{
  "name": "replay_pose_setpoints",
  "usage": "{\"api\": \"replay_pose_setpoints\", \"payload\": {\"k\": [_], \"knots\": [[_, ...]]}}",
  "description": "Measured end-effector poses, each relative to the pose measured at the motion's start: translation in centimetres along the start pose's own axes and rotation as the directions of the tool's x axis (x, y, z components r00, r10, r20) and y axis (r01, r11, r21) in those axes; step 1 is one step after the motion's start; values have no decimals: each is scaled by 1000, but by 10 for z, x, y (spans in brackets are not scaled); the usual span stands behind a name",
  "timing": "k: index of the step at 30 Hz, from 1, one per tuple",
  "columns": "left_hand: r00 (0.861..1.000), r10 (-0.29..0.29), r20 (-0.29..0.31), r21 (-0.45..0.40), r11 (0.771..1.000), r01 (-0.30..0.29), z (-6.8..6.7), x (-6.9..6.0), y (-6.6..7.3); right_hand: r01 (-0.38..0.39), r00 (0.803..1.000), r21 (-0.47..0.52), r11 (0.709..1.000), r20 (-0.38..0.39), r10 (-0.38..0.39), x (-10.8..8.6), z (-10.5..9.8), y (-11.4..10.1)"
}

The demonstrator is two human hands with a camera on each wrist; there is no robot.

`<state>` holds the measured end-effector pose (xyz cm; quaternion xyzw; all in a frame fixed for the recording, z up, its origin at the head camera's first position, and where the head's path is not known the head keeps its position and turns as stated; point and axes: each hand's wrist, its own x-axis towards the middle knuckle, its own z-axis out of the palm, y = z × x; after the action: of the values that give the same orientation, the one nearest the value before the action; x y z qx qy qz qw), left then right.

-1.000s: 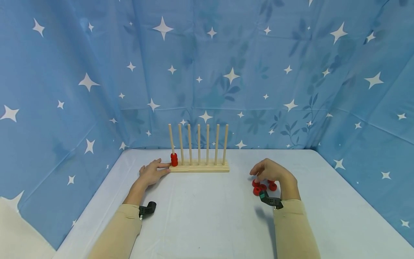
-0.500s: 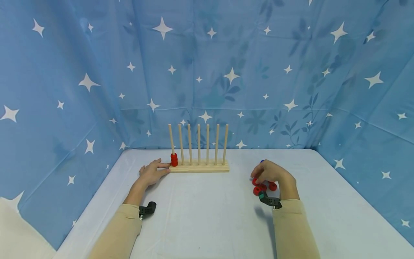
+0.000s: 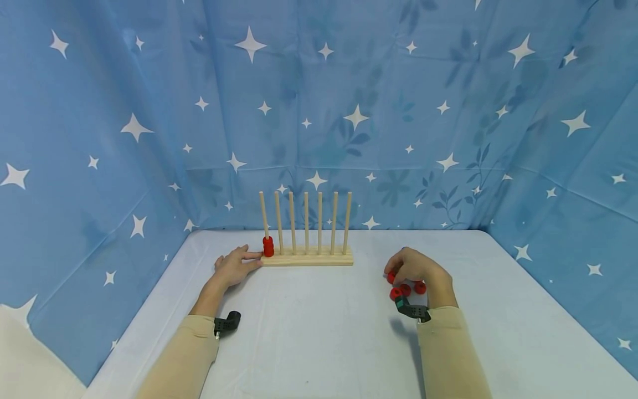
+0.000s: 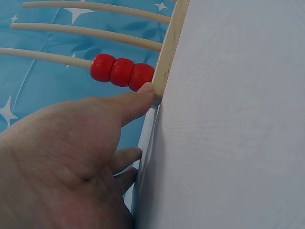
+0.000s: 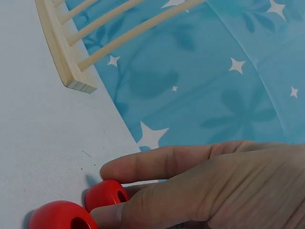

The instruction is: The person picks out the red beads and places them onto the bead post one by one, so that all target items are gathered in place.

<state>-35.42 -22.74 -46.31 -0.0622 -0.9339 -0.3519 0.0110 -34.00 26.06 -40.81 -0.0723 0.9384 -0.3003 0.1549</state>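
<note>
A wooden peg stand [image 3: 309, 259] with several upright pegs sits towards the back of the table. Three red beads [image 4: 121, 71] are stacked on its leftmost peg. My left hand [image 3: 233, 267] holds the stand's left end, the thumb lying on the base beside the lowest bead; the index finger is hidden in the left wrist view. At the right, my right hand [image 3: 417, 266] pinches a red bead [image 5: 104, 194] between thumb and index finger, low over the table. Another red bead [image 5: 59, 217] lies close by, its hole showing.
More loose red beads [image 3: 405, 289] lie under and beside my right hand. A sliver of something blue shows just behind that hand. The white-covered table [image 3: 309, 332] meets a blue starry curtain [image 3: 319, 111] at the back and sides.
My right hand has shifted slightly to the left and closed on the red bead, which has moved a little with it. The left hand and the stand stay in place.
</note>
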Motion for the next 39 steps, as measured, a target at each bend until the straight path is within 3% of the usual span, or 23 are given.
{"api": "replay_pose_setpoints", "payload": {"k": [6,23,30,39], "knots": [[1000,0,-5,-3,1000,0,-1,0,0,-23,1000,-2,1000,-6,23,2,2,0],[1000,10,-12,6,1000,-10,-1,0,-1,60,995,-18,998,-74,-61,4,-3,-5],[1000,11,-10,-2,1000,-11,0,0,-2,152,982,-53,987,-109,-157,8,-5,-13],[1000,12,-5,3,1000,-12,0,0,-1,216,957,-46,975,-190,-221,10,-6,-17]]}}
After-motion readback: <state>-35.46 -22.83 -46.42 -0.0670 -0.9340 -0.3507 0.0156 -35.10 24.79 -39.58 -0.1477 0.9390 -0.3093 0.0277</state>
